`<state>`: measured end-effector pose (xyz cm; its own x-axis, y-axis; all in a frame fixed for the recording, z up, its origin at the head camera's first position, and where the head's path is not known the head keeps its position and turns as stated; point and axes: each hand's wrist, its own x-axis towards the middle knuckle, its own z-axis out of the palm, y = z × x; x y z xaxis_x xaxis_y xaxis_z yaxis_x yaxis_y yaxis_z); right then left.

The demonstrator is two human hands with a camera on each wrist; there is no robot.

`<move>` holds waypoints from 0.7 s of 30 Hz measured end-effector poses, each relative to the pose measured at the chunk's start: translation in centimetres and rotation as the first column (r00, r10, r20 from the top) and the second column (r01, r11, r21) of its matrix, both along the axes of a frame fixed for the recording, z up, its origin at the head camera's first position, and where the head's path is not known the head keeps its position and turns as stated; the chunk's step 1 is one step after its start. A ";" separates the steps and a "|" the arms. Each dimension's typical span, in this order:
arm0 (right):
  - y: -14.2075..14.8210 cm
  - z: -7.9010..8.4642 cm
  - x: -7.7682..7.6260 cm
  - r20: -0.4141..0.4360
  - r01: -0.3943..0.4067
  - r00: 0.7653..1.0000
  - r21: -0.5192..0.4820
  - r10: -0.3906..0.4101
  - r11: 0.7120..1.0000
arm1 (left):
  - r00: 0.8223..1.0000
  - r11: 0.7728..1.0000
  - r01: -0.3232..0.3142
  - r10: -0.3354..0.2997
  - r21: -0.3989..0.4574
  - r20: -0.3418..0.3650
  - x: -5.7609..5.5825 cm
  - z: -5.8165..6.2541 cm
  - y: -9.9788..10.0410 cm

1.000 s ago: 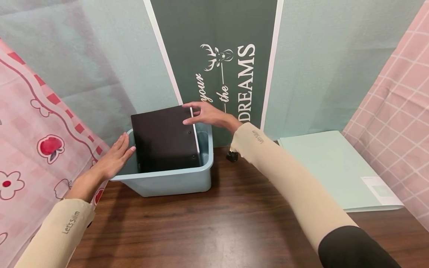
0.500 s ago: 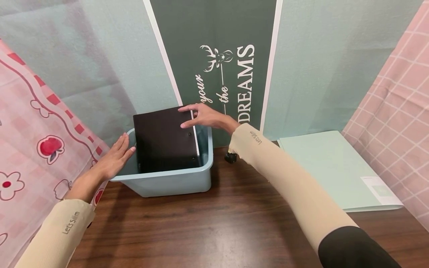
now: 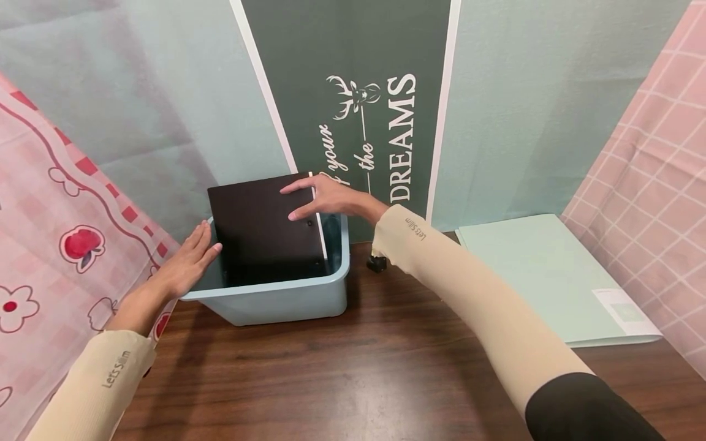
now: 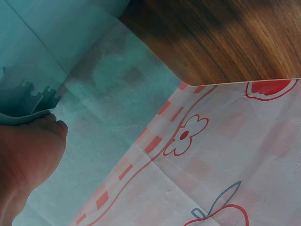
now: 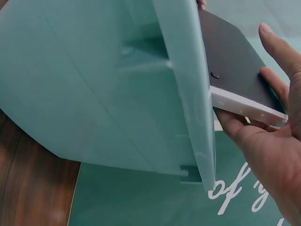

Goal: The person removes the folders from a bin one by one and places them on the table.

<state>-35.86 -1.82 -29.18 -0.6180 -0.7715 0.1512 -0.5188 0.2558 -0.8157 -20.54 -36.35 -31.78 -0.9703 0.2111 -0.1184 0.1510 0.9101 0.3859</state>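
I had the white-edged black panel [image 3: 259, 226] standing tilted inside the blue plastic bin [image 3: 281, 303], its top above the rim. The right hand [image 3: 333, 196] gripped its right edge with the fingers; the left hand [image 3: 189, 262] rested on the bin's left end, fingers straight and released. A labelled mint-green sheet [image 3: 535, 269] lay rightward on the worktop [image 3: 353, 367].

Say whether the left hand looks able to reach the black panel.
Probably yes: the left hand rests at the left end of the blue bin, and nothing seems to block the black panel sticking up inside.
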 end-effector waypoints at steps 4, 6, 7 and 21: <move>-0.5 -0.1 0.2 -0.029 -0.004 1.000 -0.026 0.003 1.000 | 1.000 1.000 0.008 -0.008 0.010 0.000 -0.3 0.0 -0.2; -0.6 -0.2 0.1 -0.039 0.001 0.999 -0.032 -0.002 1.000 | 1.000 1.000 0.009 -0.009 0.011 -0.001 -0.4 0.0 -0.2; -0.6 -0.3 0.2 -0.043 0.005 0.999 -0.032 -0.006 0.999 | 1.000 1.000 0.010 -0.010 0.012 -0.003 -0.4 0.0 -0.2; -0.7 -1.0 0.4 -0.119 0.117 0.986 -0.024 -0.119 0.993 | 1.000 1.000 0.014 -0.014 0.008 0.010 -1.3 0.0 -0.6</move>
<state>-35.47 -2.56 -30.14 -0.6809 -0.6910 0.2426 -0.5806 0.3073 -0.7540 -21.79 -36.99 -31.83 -0.9659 0.2260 -0.1266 0.1601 0.9049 0.3943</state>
